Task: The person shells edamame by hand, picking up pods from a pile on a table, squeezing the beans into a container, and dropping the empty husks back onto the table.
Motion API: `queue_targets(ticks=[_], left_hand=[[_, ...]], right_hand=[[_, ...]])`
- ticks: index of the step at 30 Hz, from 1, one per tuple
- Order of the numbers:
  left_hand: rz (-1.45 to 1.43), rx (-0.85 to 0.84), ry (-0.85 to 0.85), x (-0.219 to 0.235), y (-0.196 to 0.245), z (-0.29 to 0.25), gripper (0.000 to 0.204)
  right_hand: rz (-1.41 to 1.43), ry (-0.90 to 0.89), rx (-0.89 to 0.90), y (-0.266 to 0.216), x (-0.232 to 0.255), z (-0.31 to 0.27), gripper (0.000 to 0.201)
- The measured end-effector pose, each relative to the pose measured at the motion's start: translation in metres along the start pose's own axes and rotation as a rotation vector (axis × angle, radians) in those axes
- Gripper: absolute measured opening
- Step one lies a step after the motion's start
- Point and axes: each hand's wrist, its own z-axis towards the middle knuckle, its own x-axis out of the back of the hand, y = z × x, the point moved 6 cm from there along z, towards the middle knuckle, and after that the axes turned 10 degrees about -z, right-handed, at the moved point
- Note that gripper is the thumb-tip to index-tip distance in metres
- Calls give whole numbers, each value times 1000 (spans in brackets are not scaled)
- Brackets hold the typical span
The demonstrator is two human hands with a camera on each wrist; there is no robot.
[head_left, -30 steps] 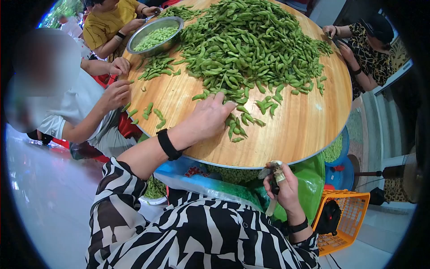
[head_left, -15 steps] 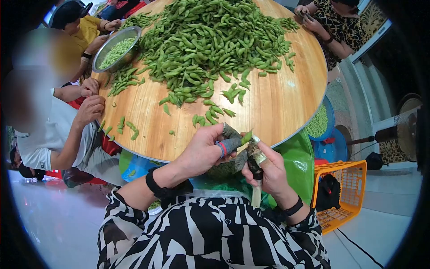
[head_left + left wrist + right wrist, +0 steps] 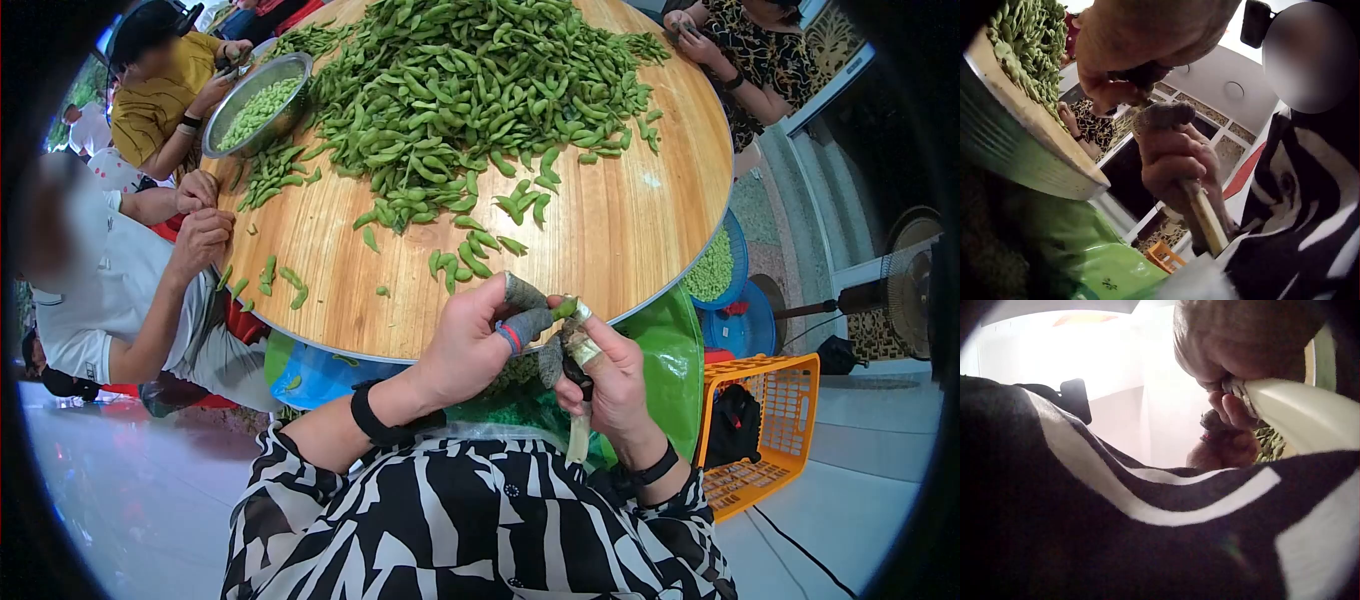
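Item: 1 pod (image 3: 566, 308) — pinched in my left hand (image 3: 470, 345), taped fingertips closed on it. My right hand (image 3: 608, 385) wraps the knife (image 3: 578, 385) at 3 o'clock; a slip risks cutting fingers.

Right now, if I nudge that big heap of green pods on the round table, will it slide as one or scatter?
Probably scatter: the pod heap is loose, separate pods, and strays already lie apart on the wooden table. Each pod looks small and light. The curved, flattish shapes seem likelier to slide than roll.
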Motion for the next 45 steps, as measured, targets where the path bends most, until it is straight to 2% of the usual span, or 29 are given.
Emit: queue_targets(ticks=[1, 3, 5, 7, 8, 10, 11, 13, 14, 16, 17, 19, 20, 22, 25, 26, 28, 29, 31, 32, 33, 34, 36, 37, 39, 41, 43, 44, 45], left_hand=[[31, -106, 13, 0, 2, -1, 18], [28, -104, 1, 1, -3, -2, 17], [25, -103, -8, 1, -1, -2, 17], [-152, 25, -66, 0, -2, -1, 18], [-152, 23, -65, 3, -1, -1, 18], [-448, 238, -209, 0, -7, -1, 19], [-448, 236, -210, 0, -7, 2, 19], [-723, 339, -297, -7, -10, 2, 20], [-723, 337, -297, -10, -11, 3, 20], [-94, 6, -147, -4, 0, 9, 22], [-94, 6, -148, -2, 5, 9, 22], [483, -277, -258, -8, 32, 5, 25], [482, -276, -257, -6, 29, 6, 25], [910, -651, -287, -14, 36, -3, 28], [743, -629, -256, -14, 37, -5, 25], [743, -629, -258, -15, 36, -7, 25], [206, -46, -184, -3, 11, 3, 20], [206, -46, -183, -3, 13, 2, 20], [27, 206, -150, -3, 6, 0, 19], [28, 205, -152, -3, 3, 1, 19], [145, 30, -164, -5, 6, 2, 20], [259, -146, -175, -7, 13, 2, 21], [333, -168, -180, -8, 15, 0, 23], [408, -191, -184, -9, 16, -1, 24], [470, -219, -206, -10, 13, -3, 25], [533, -247, -233, -13, 13, -7, 25], [543, -199, -253, -16, 13, -10, 26], [542, -198, -252, -15, 12, -10, 26], [527, -247, -259, -15, 12, -11, 25]], right_hand=[[-1, 1, 1, 1, 0, 0, 41], [-4, 45, -6, 4, 3, 1, 39], [19, 14, 1, 3, 4, 1, 38], [43, -17, 7, 1, 5, 0, 37], [96, -26, 0, 0, 5, 0, 37], [148, -34, -7, -1, 4, -1, 36], [201, -44, -30, 0, 4, -1, 37], [254, -55, -53, 1, 5, 0, 37], [309, -47, -79, 5, 8, 1, 37], [361, -43, -103, 10, 12, 3, 38], [380, -44, -118, 13, 14, 2, 39], [403, -38, -136, 16, 15, -2, 39], [407, -57, -152, 17, 13, -2, 39], [410, -82, -167, 19, 11, -2, 39], [394, -80, -138, 21, 9, -1, 39], [347, -39, -121, 19, 10, -1, 39], [298, -1, -107, 16, 12, -1, 38], [252, 6, -88, 15, 12, -2, 38], [206, 13, -67, 13, 13, -1, 37], [62, 51, -18, 10, 15, -2, 35], [-82, 88, 32, 8, 17, -2, 33], [-82, 90, 32, 9, 15, -3, 33], [-470, 397, 221, -4, 25, -10, 27], [-470, 397, 220, -3, 26, -10, 27], [-833, 475, 441, -14, 22, -15, 26], [-849, 454, 410, -17, 21, -14, 26], [-1055, 381, 517, -24, 11, -13, 25], [-943, 390, 408, -15, 18, -12, 24], [-943, 387, 406, -16, 17, -12, 24]])
